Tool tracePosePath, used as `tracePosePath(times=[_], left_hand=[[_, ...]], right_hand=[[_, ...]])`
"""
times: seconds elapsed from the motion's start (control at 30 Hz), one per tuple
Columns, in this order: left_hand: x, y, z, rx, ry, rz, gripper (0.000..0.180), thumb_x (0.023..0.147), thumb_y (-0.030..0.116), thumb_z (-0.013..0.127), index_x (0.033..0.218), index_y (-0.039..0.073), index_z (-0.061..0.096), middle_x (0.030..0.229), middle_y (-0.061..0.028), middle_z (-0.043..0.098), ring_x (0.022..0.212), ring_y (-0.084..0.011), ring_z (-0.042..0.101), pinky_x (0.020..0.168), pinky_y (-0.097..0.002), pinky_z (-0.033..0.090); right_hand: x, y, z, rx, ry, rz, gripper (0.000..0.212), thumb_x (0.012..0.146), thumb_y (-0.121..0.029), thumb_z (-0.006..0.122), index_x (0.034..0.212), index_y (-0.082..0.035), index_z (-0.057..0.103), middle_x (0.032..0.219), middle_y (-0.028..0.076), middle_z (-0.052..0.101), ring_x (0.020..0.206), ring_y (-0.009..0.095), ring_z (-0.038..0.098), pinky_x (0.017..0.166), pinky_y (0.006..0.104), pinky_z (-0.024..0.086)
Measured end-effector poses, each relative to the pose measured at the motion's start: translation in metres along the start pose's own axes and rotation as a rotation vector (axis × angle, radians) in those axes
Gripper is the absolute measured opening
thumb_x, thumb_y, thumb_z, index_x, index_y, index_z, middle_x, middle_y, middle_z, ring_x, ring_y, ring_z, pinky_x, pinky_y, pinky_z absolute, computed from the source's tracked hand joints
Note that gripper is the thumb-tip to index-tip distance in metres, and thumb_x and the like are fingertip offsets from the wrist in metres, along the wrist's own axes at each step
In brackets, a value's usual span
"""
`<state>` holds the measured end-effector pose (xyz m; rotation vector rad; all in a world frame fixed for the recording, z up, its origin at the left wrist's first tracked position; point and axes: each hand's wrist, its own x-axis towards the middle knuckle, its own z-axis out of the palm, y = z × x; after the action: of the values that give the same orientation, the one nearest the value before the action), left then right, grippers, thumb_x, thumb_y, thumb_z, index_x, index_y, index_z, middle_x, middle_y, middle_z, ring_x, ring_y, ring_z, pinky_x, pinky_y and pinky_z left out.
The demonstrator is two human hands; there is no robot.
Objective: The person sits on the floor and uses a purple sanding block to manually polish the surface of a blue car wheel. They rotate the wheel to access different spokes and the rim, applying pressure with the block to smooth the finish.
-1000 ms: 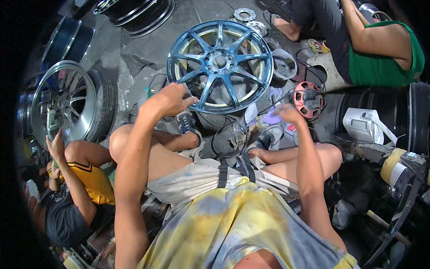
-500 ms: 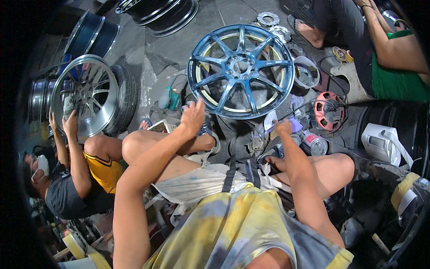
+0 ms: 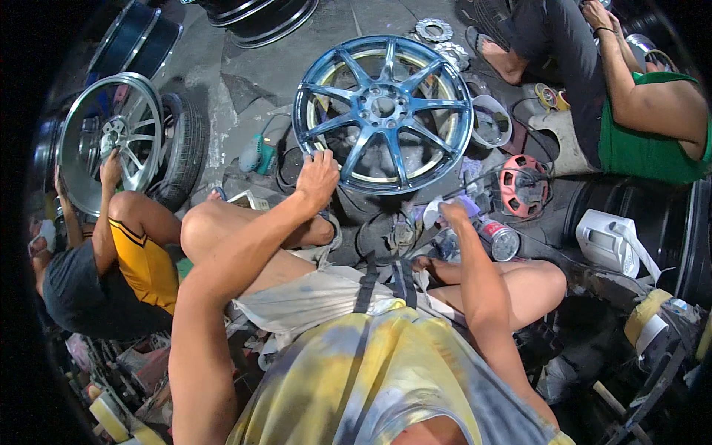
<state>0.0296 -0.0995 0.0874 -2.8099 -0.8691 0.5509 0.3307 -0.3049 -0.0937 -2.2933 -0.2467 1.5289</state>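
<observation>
Teal power sander on grey floor; here's left hand, fingers curled at lower-left edge of glossy blue eight-spoke metal wheel, face-up just beyond both hands, can't tell if clamped; right hand bunched by lilac sheet, grip unclear; coral-red round reel farther right.

Lettering shows on the red-and-white label of the metal can, too small to read surely.
</observation>
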Motion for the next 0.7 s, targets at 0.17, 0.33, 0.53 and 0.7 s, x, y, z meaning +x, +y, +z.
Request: tracePosePath(times=[0.17,0.33,0.53,0.7], left_hand=[[0.021,-0.012,0.006,0.006,-0.046,0.244,0.007,0.076,0.009,0.067,0.08,0.007,0.073,0.089,-0.013,0.068,0.082,-0.0248,0.069,0.071,-0.0349,0.055],[0.023,0.01,-0.003,-0.093,-0.106,0.24,0.011,0.074,0.01,0.069,0.085,0.009,0.073,0.092,-0.009,0.069,0.094,-0.0225,0.067,0.073,-0.0362,0.056],[0.009,0.043,-0.011,-0.188,-0.04,0.316,0.007,0.077,0.007,0.065,0.079,0.003,0.071,0.089,-0.0162,0.066,0.083,-0.0283,0.069,0.065,-0.0371,0.057],[0.002,0.027,-0.008,-0.112,-0.03,0.14,0.007,0.077,0.008,0.066,0.078,0.003,0.071,0.095,-0.0158,0.064,0.087,-0.0276,0.068,0.068,-0.0366,0.056]], right_hand=[[-0.073,-0.062,-0.021,-0.056,0.239,-0.413,0.032,0.08,-0.017,0.064,0.104,0.004,0.058,0.068,0.016,0.066,0.052,0.023,0.065,0.051,0.0361,0.054],[-0.06,-0.059,-0.092,0.439,0.26,-0.582,0.017,0.088,-0.013,0.065,0.092,0.002,0.069,0.069,0.007,0.066,0.055,0.014,0.062,0.055,0.0288,0.052],[-0.118,-0.116,-0.125,0.846,0.156,-0.73,0.033,0.087,-0.006,0.067,0.117,0.007,0.062,0.1,0.011,0.067,0.085,0.016,0.064,0.079,0.0268,0.052],[-0.149,-0.145,-0.091,0.571,0.017,-0.836,0.036,0.084,-0.007,0.072,0.117,0.004,0.061,0.105,0.01,0.067,0.091,0.015,0.064,0.087,0.028,0.049]])
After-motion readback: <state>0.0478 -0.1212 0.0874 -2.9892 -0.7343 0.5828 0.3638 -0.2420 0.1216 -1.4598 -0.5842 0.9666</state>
